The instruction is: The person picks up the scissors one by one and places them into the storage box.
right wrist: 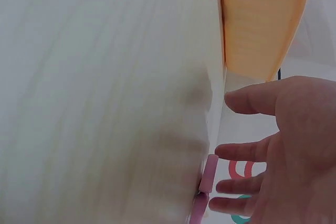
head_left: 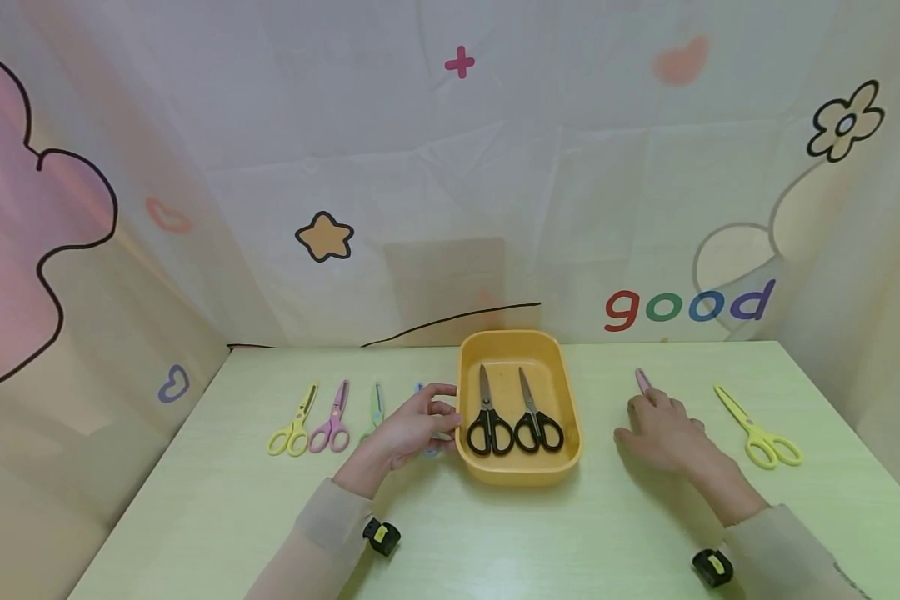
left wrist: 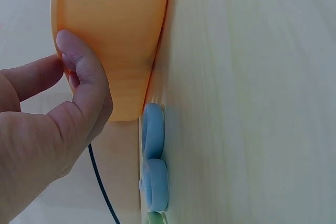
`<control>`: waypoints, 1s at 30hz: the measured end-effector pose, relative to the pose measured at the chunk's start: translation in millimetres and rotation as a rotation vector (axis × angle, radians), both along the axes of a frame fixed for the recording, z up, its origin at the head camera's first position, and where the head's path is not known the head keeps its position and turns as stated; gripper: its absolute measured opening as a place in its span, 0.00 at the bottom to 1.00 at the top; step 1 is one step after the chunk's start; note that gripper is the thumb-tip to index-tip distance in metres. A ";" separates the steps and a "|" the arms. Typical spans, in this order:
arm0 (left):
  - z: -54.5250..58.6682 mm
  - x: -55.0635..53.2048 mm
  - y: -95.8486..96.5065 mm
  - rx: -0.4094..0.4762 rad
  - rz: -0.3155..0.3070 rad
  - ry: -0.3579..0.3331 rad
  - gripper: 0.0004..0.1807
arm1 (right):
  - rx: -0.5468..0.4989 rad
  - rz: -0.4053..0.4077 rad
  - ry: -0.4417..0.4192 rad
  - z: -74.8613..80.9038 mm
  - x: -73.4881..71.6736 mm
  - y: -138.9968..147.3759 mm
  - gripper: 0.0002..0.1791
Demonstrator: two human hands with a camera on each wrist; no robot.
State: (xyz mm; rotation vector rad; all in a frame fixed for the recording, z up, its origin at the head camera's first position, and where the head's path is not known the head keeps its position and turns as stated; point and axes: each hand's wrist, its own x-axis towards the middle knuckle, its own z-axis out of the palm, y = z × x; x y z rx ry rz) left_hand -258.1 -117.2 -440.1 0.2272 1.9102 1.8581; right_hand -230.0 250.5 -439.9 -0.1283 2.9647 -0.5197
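Note:
A yellow-orange plastic tray (head_left: 517,477) stands at the middle of the table, holding two black-handled scissors, one pair (head_left: 486,407) left of the other (head_left: 530,408), blades pointing away. My left hand (head_left: 420,423) pinches the tray's left rim between thumb and fingers; the left wrist view shows the thumb against the outer wall. To the right of the tray, my right hand (head_left: 666,432) reaches over pink scissors (head_left: 642,381) and covers most of them in the head view. Its fingers are spread, their tips close by the pink handle loops (right wrist: 209,174) in the right wrist view.
Yellow scissors (head_left: 757,433) lie at the far right. Left of the tray, yellow (head_left: 298,428), pink (head_left: 337,421), green (head_left: 377,404) and blue scissors (head_left: 418,387) lie in a row, the last two partly behind my left hand. A printed curtain (head_left: 307,292) hangs along the table's back edge.

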 end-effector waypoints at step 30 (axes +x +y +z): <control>3.2 2.7 0.2 0.015 0.001 -0.009 0.29 | -0.019 -0.023 0.012 0.3 -0.6 14.2 0.19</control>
